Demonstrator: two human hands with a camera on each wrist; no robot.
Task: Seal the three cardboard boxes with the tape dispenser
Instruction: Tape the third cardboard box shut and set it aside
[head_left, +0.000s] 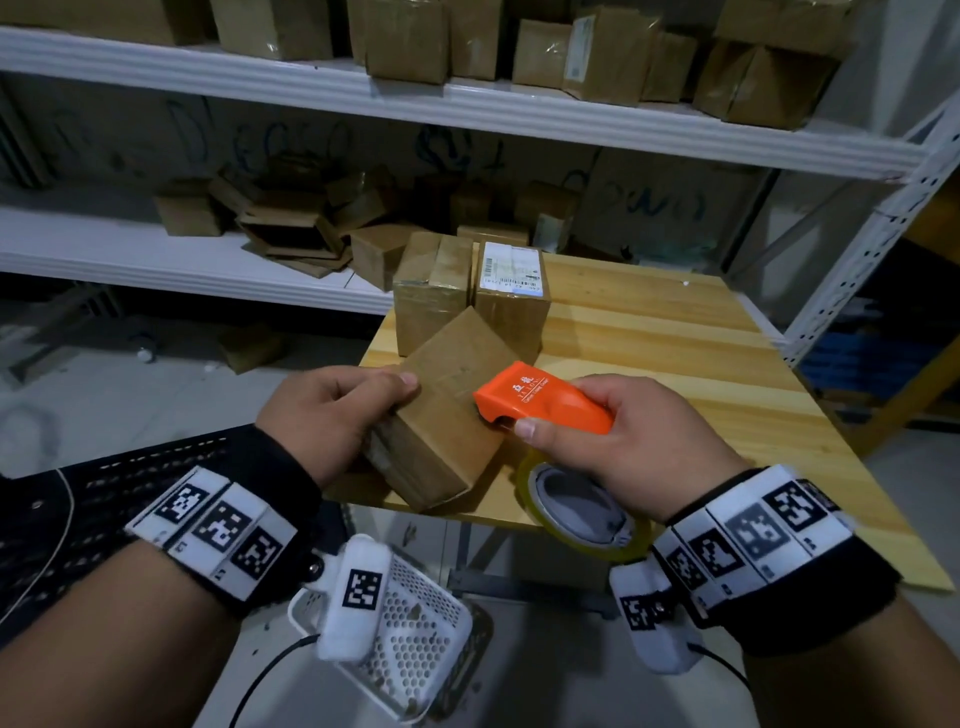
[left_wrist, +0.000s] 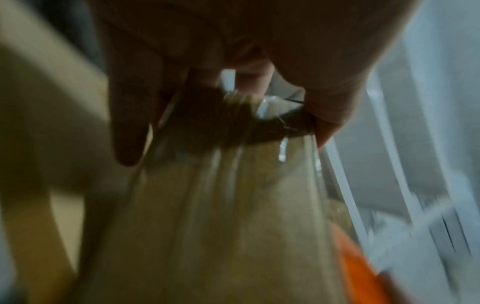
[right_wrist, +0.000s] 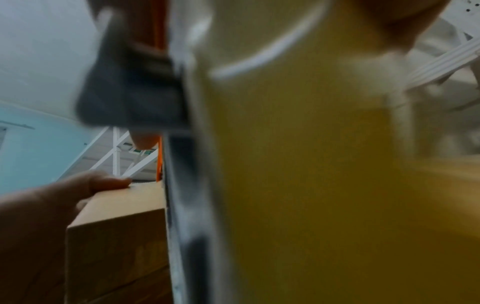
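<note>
Left grip (head_left: 332, 410) clutches one tilted cardboard box (head_left: 447, 410); right grip (head_left: 618, 436) clasps one orange tape dispenser (head_left: 540, 402), lettering unreadable. Two boxes (head_left: 470, 296) behind on counter (head_left: 701, 364); one bears a shipping label (head_left: 511, 273).

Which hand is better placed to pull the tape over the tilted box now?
Probably the right hand: it already grips the orange tape dispenser, whose front touches the box. The left hand holds that box.

My head camera looks forward and down over the desk (head_left: 675, 332), while both blurred wrist cameras sit very close along the fingers, all three sharing the held box (head_left: 447, 410) and orange dispenser (head_left: 540, 402).
</note>
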